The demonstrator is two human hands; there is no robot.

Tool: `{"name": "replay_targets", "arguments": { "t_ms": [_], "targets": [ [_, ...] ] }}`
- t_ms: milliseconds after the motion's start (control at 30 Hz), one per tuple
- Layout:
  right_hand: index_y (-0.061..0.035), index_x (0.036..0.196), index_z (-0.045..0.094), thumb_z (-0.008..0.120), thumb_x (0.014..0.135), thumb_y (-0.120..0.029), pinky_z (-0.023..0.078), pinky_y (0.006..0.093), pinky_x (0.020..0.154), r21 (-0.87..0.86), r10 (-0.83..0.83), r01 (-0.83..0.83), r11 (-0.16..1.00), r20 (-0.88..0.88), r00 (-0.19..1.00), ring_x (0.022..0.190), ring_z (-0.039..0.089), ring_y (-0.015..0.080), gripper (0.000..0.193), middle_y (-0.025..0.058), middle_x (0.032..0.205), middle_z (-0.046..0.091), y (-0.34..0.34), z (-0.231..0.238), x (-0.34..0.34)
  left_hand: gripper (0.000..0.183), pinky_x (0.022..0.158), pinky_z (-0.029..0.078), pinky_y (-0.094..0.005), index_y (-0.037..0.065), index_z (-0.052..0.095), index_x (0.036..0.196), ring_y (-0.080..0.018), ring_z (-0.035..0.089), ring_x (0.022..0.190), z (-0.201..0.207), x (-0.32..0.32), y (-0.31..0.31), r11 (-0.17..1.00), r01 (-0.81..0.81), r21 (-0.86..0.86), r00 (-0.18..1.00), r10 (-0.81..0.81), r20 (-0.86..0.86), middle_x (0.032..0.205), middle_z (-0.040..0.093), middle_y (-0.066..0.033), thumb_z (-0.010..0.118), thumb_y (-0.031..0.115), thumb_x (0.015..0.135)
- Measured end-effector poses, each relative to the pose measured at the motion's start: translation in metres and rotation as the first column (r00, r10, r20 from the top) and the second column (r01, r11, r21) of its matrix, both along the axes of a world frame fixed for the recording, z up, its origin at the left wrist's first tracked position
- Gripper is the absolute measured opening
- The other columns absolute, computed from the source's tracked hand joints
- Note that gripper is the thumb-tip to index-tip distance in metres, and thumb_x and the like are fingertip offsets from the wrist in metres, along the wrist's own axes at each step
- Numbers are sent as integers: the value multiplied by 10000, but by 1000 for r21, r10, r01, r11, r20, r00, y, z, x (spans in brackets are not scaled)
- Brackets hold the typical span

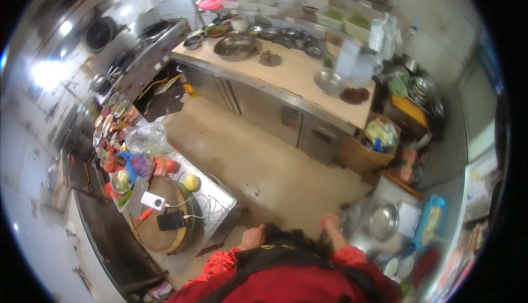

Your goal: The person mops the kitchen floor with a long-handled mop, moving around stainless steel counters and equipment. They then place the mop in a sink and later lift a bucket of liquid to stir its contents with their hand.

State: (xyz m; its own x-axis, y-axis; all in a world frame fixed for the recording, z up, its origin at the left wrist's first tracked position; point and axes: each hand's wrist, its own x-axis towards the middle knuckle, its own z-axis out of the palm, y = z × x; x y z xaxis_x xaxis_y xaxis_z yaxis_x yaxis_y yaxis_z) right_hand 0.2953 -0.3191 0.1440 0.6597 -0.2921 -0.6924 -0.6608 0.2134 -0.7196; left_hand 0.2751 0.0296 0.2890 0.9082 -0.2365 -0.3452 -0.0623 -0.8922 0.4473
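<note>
My left hand (252,238) is in front of my body at the edge of my black apron (280,250). Its fingers are curled, and whatever they may hold is hidden. Farther right, my right hand (330,223) hangs low beside a clear plastic bag (348,218); its fingers are too small and blurred to make out. To the left stands a round wooden chopping block (157,238). On it lie a black phone (171,220), a white power bank (153,201) with a white cable, and a red-handled tool (144,216). A yellow round fruit or vegetable (191,182) sits beside the block.
A long counter (297,74) across the floor bears a wide metal basin (235,47), a metal bowl (329,82) and clear containers (347,58). A cardboard box (363,157) stands at its right end. At right are a steel bowl (381,220) and a blue tray (432,223).
</note>
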Motion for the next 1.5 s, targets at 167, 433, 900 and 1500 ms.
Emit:
{"name": "replay_targets", "arguments": {
  "t_ms": [167,433,900,1500],
  "targets": [
    [-3,950,573,476,907,-79,498,344,483,24,96,-101,995,160,982,560,602,212,131,127,726,627,-46,12,128,279,635,485,-513,108,559,1105,-410,622,725,-3,42,-25,985,-165,-42,986,166,15,754,632,-218,522,186,840],
    [27,1069,543,485,928,-65,521,358,498,-42,230,-227,973,114,966,586,627,223,178,149,806,654,-14,-11,247,246,672,488,-511,89,548,1070,-398,632,786,-33,200,-52,973,-146,-181,989,142,-37,810,647,-205,496,158,841],
    [22,1018,586,500,918,-96,523,337,486,-106,317,-310,945,55,947,559,618,202,177,151,778,643,43,62,516,307,719,496,-490,111,565,1150,-375,630,834,-25,381,1,890,-423,-173,906,413,-88,874,649,-204,516,164,852],
    [35,1135,529,480,928,-67,502,280,512,25,974,-975,221,-64,219,589,614,164,237,126,803,653,271,15,721,241,744,472,-501,62,581,1068,-409,609,832,-20,409,-12,80,-989,-122,95,988,-125,880,646,-218,507,147,855]
  ]
}}
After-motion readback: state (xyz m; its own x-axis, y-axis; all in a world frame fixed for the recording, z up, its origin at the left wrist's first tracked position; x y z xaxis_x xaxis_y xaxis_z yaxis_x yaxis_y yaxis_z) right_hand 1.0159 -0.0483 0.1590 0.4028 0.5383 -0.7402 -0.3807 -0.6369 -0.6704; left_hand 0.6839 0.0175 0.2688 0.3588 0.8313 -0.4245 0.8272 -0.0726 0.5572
